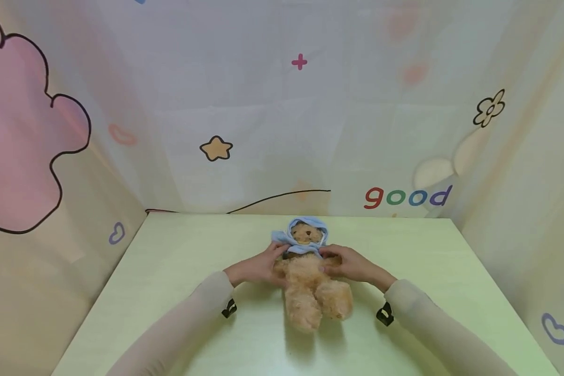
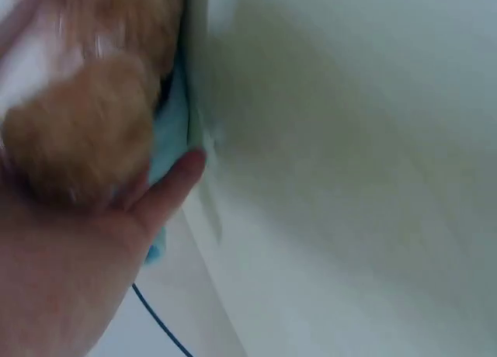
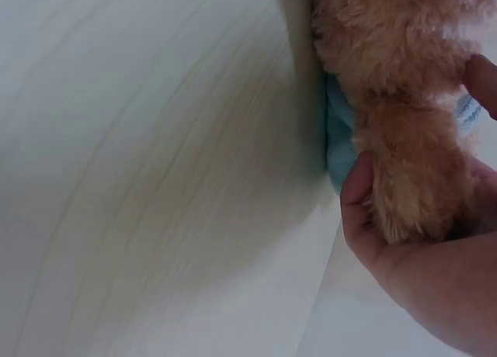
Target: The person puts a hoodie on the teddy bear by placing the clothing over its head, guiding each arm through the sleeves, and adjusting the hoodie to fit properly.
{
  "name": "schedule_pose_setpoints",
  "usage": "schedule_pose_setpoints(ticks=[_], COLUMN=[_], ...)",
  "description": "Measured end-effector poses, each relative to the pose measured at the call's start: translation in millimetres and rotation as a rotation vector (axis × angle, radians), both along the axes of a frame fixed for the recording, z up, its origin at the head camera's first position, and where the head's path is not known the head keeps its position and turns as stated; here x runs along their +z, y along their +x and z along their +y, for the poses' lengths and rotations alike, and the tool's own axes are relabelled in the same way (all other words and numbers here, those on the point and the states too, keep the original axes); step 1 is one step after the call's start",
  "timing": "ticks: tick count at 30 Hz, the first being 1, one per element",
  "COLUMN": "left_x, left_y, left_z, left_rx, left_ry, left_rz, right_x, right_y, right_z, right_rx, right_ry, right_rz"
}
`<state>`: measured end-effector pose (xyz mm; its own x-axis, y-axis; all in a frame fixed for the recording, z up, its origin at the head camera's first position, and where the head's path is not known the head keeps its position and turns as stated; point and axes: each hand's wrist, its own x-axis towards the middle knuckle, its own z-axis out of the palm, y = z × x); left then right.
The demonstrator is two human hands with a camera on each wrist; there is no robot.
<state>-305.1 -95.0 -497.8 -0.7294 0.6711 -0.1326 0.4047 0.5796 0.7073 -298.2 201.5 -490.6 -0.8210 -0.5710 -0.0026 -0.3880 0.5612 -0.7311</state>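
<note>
A light-brown plush teddy bear (image 1: 303, 274) lies face up on the table, legs toward the person. Light-blue cloth (image 1: 303, 247) wraps its head like a hood and gathers at the neck. My left hand (image 1: 262, 265) holds the bear's side and arm on the left; in the left wrist view the furry arm (image 2: 89, 128) sits against the palm, with other fingers hidden behind it. On the other side my right hand (image 1: 354, 264) grips the bear's other arm (image 3: 415, 167), fingers curled round it in the right wrist view.
The pale wood-grained table (image 1: 169, 292) extends around the bear. A printed curtain (image 1: 263, 115) rises behind the table's back edge, and more hanging cloth flanks both sides. Dark wrist straps (image 1: 385, 314) show below the sleeves.
</note>
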Motion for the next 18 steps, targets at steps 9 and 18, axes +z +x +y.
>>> schedule_pose_setpoints(ticks=[9, 18], left_x=[-15.7, -21.4], left_y=[3.0, 3.2], left_z=[16, 13], left_rx=[-0.021, -0.011], left_ry=[0.023, 0.081], left_rz=[0.308, 0.351], right_x=[-10.2, -8.7], right_y=[-0.7, -1.1], right_z=[-4, 8], right_rx=[0.043, 0.181], right_ry=[-0.044, 0.011], right_rz=[0.127, 0.098])
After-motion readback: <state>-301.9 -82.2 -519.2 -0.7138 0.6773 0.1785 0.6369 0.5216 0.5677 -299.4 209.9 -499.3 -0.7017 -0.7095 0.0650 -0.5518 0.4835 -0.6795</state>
